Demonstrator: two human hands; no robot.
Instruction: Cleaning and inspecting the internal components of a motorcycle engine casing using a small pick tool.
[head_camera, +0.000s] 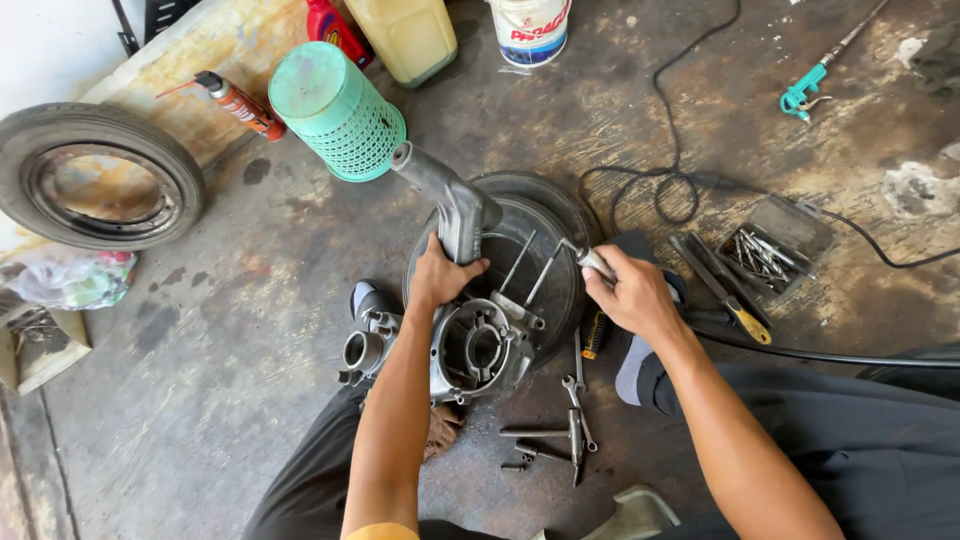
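The left hand (437, 276) has its fingers clamped on the casing (470, 330); right hand (630, 295) fingers grip the tool (590, 258). Better keep the casing firmly steady.

My right hand (628, 292) hides the handle of the tool (592, 262) its fingers grip. Beyond my left hand's (437, 275) fingers, three containers (420, 30) are cut off by the frame's top edge.
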